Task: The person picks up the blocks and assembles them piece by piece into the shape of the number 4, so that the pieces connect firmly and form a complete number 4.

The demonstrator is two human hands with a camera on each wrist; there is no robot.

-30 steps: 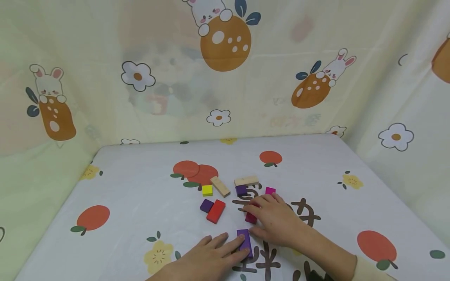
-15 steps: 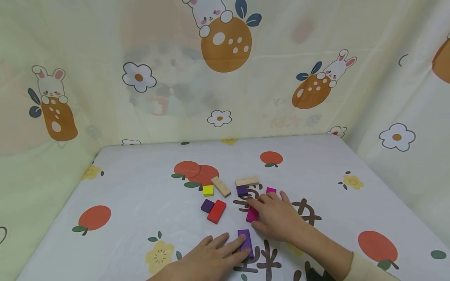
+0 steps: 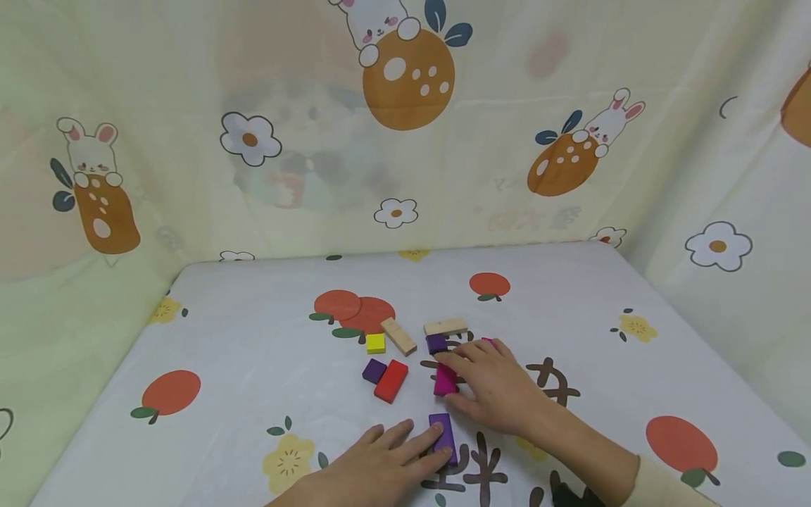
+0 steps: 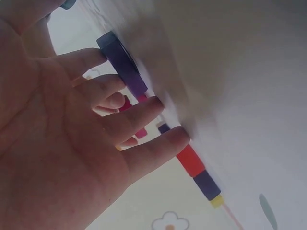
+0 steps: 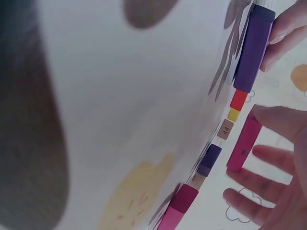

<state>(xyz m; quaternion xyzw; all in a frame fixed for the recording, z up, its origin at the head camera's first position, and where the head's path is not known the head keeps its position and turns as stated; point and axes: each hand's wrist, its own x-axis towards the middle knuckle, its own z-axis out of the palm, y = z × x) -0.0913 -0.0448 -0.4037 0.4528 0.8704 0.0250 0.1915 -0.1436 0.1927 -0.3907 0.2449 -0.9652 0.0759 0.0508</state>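
My right hand [image 3: 494, 387] pinches a magenta wooden block [image 3: 445, 380] end to end between thumb and a fingertip. The right wrist view shows that magenta block [image 5: 244, 143] raised off the cloth, with the other fingers spread beside it. With straight, spread fingers, my left hand [image 3: 386, 461] rests two fingertips on a purple block [image 3: 450, 440] lying on the table. A second magenta block [image 5: 181, 201] lies on the cloth in the right wrist view; in the head view the right hand mostly covers it.
Left of centre, a red block [image 3: 391, 382] touches a dark purple block [image 3: 374, 371]. Farther back are a yellow block [image 3: 375, 343], a plain wood block [image 3: 399, 336], another plain wood block [image 3: 445, 327] and a dark purple block [image 3: 436, 343]. A printed curtain [image 3: 304, 218] hangs behind the table.
The magenta block in my right hand has turned to show its broad face and moved slightly left with the hand. My left hand stays on the purple block.
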